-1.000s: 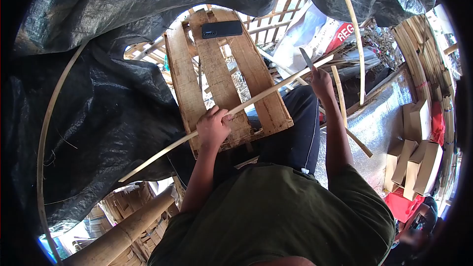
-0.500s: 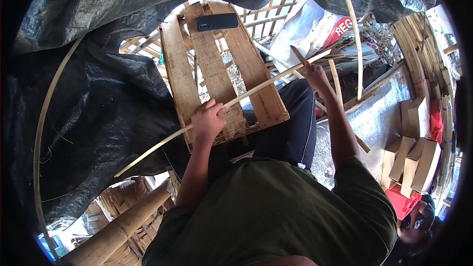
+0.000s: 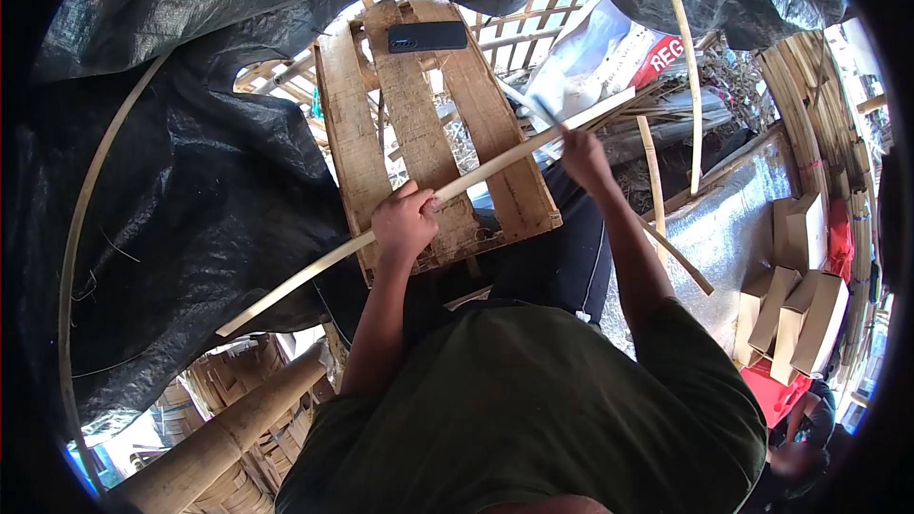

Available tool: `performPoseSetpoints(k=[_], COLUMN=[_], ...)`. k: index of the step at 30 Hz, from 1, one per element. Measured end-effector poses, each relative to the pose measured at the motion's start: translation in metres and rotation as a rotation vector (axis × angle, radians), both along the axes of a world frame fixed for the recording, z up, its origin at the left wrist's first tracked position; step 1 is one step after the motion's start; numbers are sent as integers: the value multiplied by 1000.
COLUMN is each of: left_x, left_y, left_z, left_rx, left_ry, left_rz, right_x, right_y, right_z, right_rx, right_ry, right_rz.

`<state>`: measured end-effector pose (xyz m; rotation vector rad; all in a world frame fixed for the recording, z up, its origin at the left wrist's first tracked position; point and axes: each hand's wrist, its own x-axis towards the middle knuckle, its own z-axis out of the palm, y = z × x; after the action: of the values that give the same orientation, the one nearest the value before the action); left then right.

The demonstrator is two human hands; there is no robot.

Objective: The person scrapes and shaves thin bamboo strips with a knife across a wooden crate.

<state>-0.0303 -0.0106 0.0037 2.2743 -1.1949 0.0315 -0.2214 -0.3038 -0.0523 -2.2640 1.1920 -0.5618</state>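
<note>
My left hand (image 3: 407, 220) is wrapped round a long pale bamboo strip (image 3: 495, 165) near its middle. The strip slants from lower left to upper right across a slatted wooden board (image 3: 409, 124). In my right hand (image 3: 584, 154) is a knife (image 3: 546, 111), its blade blurred and pointing up and left, close against the strip's upper right part. A black phone (image 3: 427, 36) lies on the far end of the board.
Black tarpaulin (image 3: 181, 200) hangs at left and above. Cardboard boxes (image 3: 800, 319) and a red bag (image 3: 773, 390) stand at right, near another person (image 3: 809, 428). A thick bamboo pole (image 3: 228, 428) lies lower left; bundled strips (image 3: 809, 105) stand at right.
My right hand and the knife have moved left along the strip, toward my left hand. The strip has turned so a wider face shows. My left hand keeps its hold.
</note>
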Motion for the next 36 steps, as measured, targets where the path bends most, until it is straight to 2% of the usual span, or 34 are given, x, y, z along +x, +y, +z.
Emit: performPoseSetpoints(k=[1, 2, 3, 5, 7, 9, 10, 13, 15, 17, 18, 19, 21, 22, 23, 25, 26, 27, 28, 31, 32, 33, 35, 36], left_x=[1, 1, 0, 2, 2, 1, 0, 3, 1, 3, 2, 2, 2, 2, 2, 2, 2, 3, 4, 1, 2, 1, 1, 1], left_y=[1, 1, 1, 1, 2, 2, 3, 0, 3, 2, 2, 2, 2, 2, 1, 2, 2, 0, 0, 3, 2, 1, 1, 2], left_z=[1, 1, 0, 0, 0, 2, 3, 4, 1, -1, -1, 0, 2, 2, 2, 1, 2, 2, 1, -1, -1, 0, 2, 3], left_rx=[25, 53, 50, 38, 57, 61, 60, 57, 70, 57, 56, 46, 47, 41, 29, 32, 35, 31, 25, 24, 22, 18, 16, 22], left_ry=[4, 9, 15, 30, 27, 25, 26, 31, 46, 28, 29, 39, 46, 37, 29, 18, 6, 1, 6, 10, -4, -5, 33, 34], left_rz=[-3, -7, -3, 2, -5, -2, -3, 5, -5, -10, -11, -2, 0, -9, -10, -10, -14, -8, -8, -13, -7, -6, 1, -5], right_x=[0, -1, 2, 13, 5, -4, -5, 18, 1, -4, -2, 9, 18, 10, 0, -6, -8, 7, 10, -5, -7, -1, 19, 19], right_y=[-6, -17, -8, 21, 13, -9, -17, 31, -6, -20, -22, -4, 37, 12, -12, -25, -33, 5, 8, -18, -25, -13, 33, 40], right_z=[15, 32, 29, 19, 20, 50, 47, 42, 18, 40, 25, 28, 57, 46, 37, 46, -12, 21, 37, 43, 42, 47, 56, 55], right_rx=[50, 346, 343, 178, 8, 516, 537, 567, 428, 581, 540, 452, 468, 430, 633, 510, 194, 275, 341, 615, 456, 452, 430, 586], right_ry=[-20, -41, -36, 39, -6, 35, 25, 88, 177, 56, 15, 134, 131, 143, 154, 120, 89, 199, 199, 110, 107, 106, 176, 196], right_rz=[-42, -255, -252, -122, -29, -259, -343, -207, -70, -268, -322, -196, -205, -43, -129, -297, -119, -70, -66, -186, -293, -292, -101, -124])
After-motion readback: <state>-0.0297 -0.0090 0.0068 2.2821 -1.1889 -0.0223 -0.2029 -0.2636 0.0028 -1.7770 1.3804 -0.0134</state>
